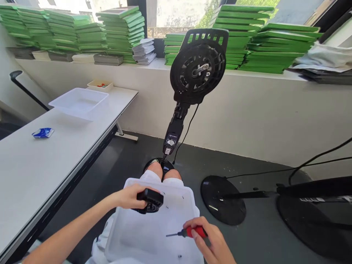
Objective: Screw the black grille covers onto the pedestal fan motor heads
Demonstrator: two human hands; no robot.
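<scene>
My left hand [132, 197] is closed around a black plastic housing [154, 200] with a slotted underside, held over the white plastic tray [115, 234] on my lap. My right hand [210, 238] grips a screwdriver [192, 231] by its red and black handle, its thin shaft pointing left across the tray. Several small screws [180, 256] lie in the tray. Beyond my knees stands a black pedestal fan [198, 71], without its grille or blades, its round back plate and metal shaft exposed. A control panel [171, 141] with a knob sits on its column.
To the left, a white table [74, 146] bears a translucent bin [82, 104], a small box [100, 85] and a blue-and-white packet [43, 132]. Round black bases [223, 200] and cables are on the floor at right. Green stacks [121, 33] line the window sill.
</scene>
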